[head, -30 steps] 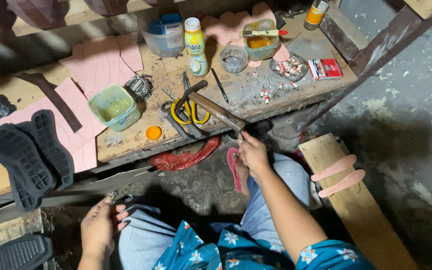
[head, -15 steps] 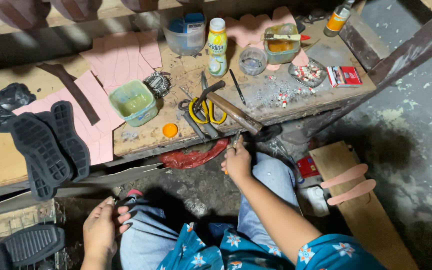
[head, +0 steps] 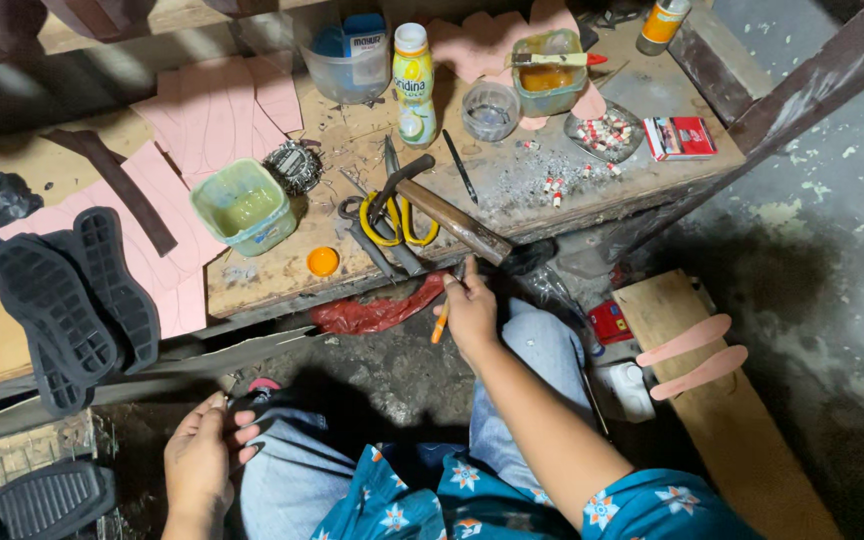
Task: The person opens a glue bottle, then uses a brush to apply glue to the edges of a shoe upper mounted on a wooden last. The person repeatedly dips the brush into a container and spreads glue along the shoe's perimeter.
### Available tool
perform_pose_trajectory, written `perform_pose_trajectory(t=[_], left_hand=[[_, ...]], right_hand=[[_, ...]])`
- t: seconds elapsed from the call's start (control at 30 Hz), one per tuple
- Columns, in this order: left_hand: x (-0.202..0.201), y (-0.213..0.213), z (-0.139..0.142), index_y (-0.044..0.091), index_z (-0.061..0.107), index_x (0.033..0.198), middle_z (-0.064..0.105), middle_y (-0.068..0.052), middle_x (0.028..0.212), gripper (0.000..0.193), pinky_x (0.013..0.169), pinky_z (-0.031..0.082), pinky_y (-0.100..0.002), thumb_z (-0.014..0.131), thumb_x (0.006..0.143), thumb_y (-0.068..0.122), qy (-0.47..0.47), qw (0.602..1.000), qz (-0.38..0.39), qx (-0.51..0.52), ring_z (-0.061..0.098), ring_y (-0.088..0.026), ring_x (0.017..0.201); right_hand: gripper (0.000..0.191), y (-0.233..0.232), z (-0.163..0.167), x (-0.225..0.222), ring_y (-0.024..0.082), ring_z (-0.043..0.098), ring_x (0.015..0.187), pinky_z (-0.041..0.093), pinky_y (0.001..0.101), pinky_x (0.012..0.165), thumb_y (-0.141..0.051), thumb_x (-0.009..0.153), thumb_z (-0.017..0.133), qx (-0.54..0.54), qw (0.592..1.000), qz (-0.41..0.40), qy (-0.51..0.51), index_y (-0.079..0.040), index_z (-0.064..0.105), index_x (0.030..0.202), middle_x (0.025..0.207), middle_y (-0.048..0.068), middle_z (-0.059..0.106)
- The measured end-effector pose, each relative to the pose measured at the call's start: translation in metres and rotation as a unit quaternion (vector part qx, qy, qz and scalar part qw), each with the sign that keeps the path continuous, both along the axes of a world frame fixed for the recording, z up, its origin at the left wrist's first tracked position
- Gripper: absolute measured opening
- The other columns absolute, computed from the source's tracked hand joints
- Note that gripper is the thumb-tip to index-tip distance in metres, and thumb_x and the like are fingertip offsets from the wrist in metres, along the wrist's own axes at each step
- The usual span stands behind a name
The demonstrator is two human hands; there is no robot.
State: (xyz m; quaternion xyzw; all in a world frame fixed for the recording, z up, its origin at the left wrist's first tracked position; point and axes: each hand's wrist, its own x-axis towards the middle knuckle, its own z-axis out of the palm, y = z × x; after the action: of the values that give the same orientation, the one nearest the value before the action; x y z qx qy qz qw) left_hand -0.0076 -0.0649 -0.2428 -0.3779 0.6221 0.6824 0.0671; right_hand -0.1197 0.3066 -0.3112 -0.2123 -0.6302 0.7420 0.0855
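My right hand point(head: 472, 312) is at the front edge of the wooden workbench point(head: 262, 275), just under the end of a hammer's handle point(head: 457, 225). It grips a thin orange-handled tool point(head: 439, 323) that points down. My left hand point(head: 202, 465) rests low by my left knee, with its fingertips pinched on a dark strap point(head: 257, 402). Yellow-handled scissors point(head: 399, 218) and pliers lie beside the hammer.
On the bench are a green tub point(head: 242, 205), an orange cap point(head: 323, 261), pink cut sheets point(head: 212, 110), a yellow-green bottle point(head: 413, 80), a glue tub point(head: 549, 75) and a red packet point(head: 680, 137). Black soles point(head: 62, 300) lie at left. Two pink insoles point(head: 692, 355) rest on a plank at right.
My right hand has shifted slightly up toward the hammer handle, still with the orange tool. The left hand stays by the knee. The view has shifted a little.
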Motion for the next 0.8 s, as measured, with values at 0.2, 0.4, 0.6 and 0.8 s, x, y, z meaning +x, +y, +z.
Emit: perform_pose_trajectory(t=[0.2, 0.4, 0.6, 0.8], left_hand=[[0.001, 0.0, 0.003, 0.008, 0.061, 0.127, 0.069, -0.007, 0.09, 0.032, 0.059, 0.05, -0.032, 0.054, 0.105, 0.03, -0.008, 1.0, 0.0, -0.008, 0.064, -0.017, 0.072], [0.002, 0.005, 0.009, 0.008, 0.062, 0.126, 0.07, -0.008, 0.09, 0.03, 0.059, 0.051, -0.031, 0.055, 0.104, 0.028, -0.005, 1.0, 0.007, -0.005, 0.065, -0.016, 0.073], [0.005, 0.004, 0.009, 0.009, 0.062, 0.128, 0.069, -0.007, 0.089, 0.031, 0.058, 0.052, -0.03, 0.056, 0.103, 0.026, 0.011, 1.0, 0.003, 0.006, 0.065, -0.015, 0.071], [0.009, 0.002, 0.005, 0.007, 0.062, 0.129, 0.07, -0.008, 0.089, 0.031, 0.057, 0.051, -0.029, 0.058, 0.103, 0.024, 0.03, 0.999, 0.01, 0.005, 0.065, -0.016, 0.07]], right_hand=[[0.066, 0.012, -0.007, 0.003, 0.015, 0.058, 0.071, 0.052, 0.0309, 0.059, -0.018, 0.105, 0.063, 0.229, 0.97, 0.047, 0.065, -0.009, 0.031, 0.162, 0.095, 0.015, 0.062], [0.094, 0.02, -0.005, 0.007, 0.015, 0.057, 0.057, 0.052, 0.0328, 0.055, -0.018, 0.095, 0.059, 0.199, 0.956, 0.193, -0.099, -0.025, -0.005, 0.163, 0.075, 0.01, 0.062], [0.122, 0.021, 0.025, 0.015, 0.017, 0.054, 0.051, 0.049, 0.0337, 0.05, -0.011, 0.088, 0.066, 0.233, 0.918, 0.294, -0.128, -0.026, -0.034, 0.155, 0.069, 0.011, 0.06], [0.128, 0.017, 0.04, 0.024, 0.014, 0.06, 0.052, 0.05, 0.03, 0.048, -0.004, 0.082, 0.072, 0.174, 0.937, 0.267, -0.141, -0.026, -0.031, 0.155, 0.073, 0.008, 0.066]])
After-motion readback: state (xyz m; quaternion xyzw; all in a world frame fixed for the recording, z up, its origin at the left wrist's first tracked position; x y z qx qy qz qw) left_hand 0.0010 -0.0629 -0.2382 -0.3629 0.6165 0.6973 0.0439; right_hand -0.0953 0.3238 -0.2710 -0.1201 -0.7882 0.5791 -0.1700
